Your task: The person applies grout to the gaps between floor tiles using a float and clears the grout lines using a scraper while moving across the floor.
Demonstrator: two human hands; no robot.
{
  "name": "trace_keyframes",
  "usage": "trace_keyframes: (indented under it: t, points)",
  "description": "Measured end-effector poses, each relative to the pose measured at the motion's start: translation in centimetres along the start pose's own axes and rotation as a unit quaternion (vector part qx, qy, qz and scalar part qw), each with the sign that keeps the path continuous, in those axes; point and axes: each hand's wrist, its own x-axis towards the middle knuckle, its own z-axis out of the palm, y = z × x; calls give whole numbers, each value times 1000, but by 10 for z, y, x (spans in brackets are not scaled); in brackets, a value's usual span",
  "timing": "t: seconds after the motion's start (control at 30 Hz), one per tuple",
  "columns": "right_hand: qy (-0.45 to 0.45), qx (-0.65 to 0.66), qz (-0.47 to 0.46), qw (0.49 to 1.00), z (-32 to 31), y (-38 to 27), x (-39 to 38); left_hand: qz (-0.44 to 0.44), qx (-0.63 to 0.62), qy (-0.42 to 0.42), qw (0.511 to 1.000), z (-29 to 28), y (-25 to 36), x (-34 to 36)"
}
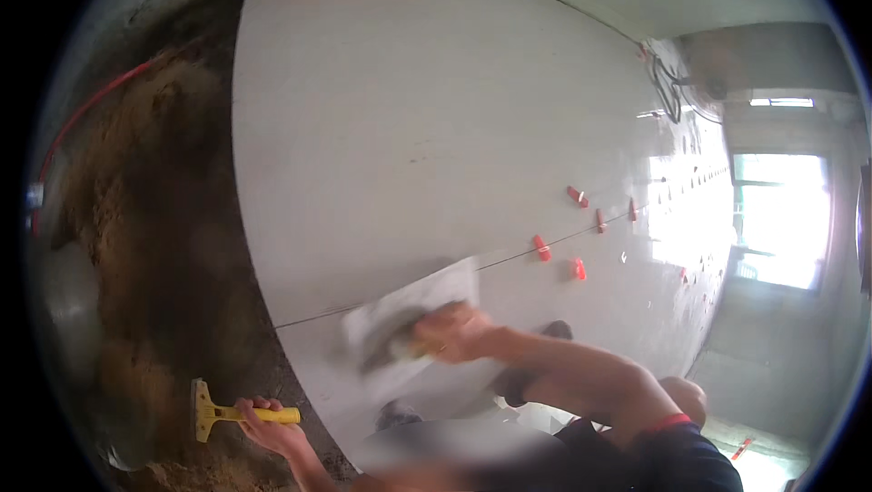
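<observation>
My left hand (pixel 271 427) is closed around the handle of a yellow scraper (pixel 207 412) and holds it over the dark, sandy floor at the lower left. The scraper's wide head points away to the left. My right hand (pixel 454 330) grips a flat rectangular trowel (pixel 457 279), smeared by motion. It lies over the thin joint between two large pale grey floor tiles (pixel 381 119), near their left edge. Whether the blade touches the tile all along, I cannot tell.
Several red levelling wedges (pixel 542 248) stand along the tile joint to the right. Bare sand (pixel 154 210) with a red hose (pixel 95 101) borders the tiles on the left. Black cable (pixel 669 92) lies at the far right, before a bright window (pixel 781 219).
</observation>
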Motion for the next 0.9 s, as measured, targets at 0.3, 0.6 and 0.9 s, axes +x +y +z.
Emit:
trace_keyframes:
  t: [0.3,0.6,0.9]
  points:
    - [117,-79,266,954,-30,199,-154,45,37,-30,998,31,12,-27]
    - [223,-7,32,974,-24,159,-176,80,117,-91,986,78,62,-108]
    - [88,-170,216,957,-47,366,-278,236,186,-107,948,80,62,-151]
